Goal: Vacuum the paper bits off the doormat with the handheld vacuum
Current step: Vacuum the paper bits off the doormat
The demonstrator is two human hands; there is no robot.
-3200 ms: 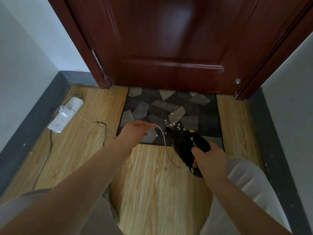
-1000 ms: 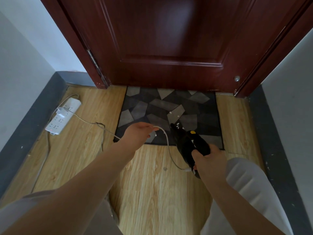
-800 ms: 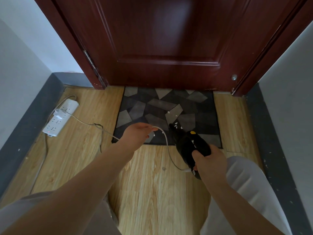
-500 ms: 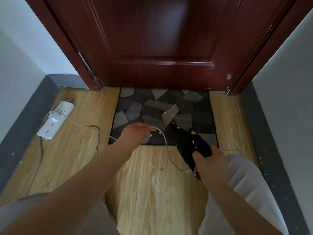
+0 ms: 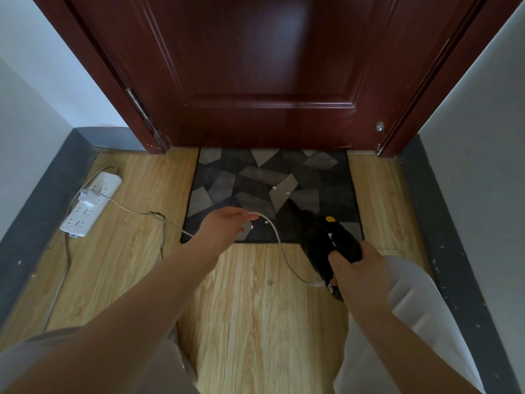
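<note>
The handheld vacuum [image 5: 326, 245] is gripped by the closed right hand [image 5: 358, 268], its nozzle resting on the doormat [image 5: 227, 180] near the right front corner. The white cord [image 5: 279, 245] is pinched and lifted by the left hand [image 5: 224, 227]. A few paper bits [image 5: 274, 188] are left near the mat's middle. If the cord is allowed to sag, bits could be swept off onto the floor [image 5: 255, 308].

Black handheld vacuum [image 5: 326, 240] nose-down on doormat [image 5: 255, 177]
</note>
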